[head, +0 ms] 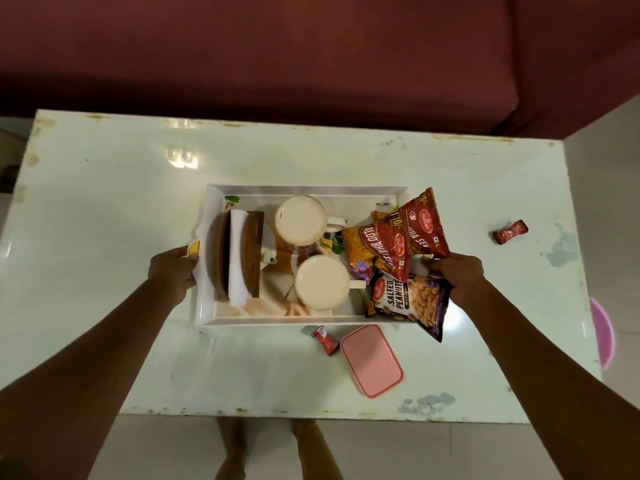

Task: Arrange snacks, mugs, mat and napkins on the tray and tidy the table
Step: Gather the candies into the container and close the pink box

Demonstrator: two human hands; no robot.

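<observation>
**White rectangular tray (304, 189)**, at the middle of the table (104, 202), with its long axis running left to right, parallel with the table's near edge.

Your left hand (173, 268) grips the tray's left end — fingers curled over the rim, arm stretched forward from the near left. Your right hand (459, 271) reaches to the right end, knuckles up. Its fingertips are hidden behind the snack packets (398, 258), so you cannot tell whether it grasps rim or packet.

Inside the tray, from left:
- White napkins (238, 258) stand upright in a brown curved holder (252, 251).
- Two round cream mugs — far mug (301, 220) and near mug (322, 282) — have their handles pointing right.
- Glossy packets crowd the right end, and the peanut packet (408, 299) overhangs the near-right corner.

On the smooth, chipped pale tabletop just near the tray lie a pink rounded-rectangle lid (372, 360) and a small red wrapper (325, 339). A second wrapper (509, 232) lies well apart to the right.
</observation>
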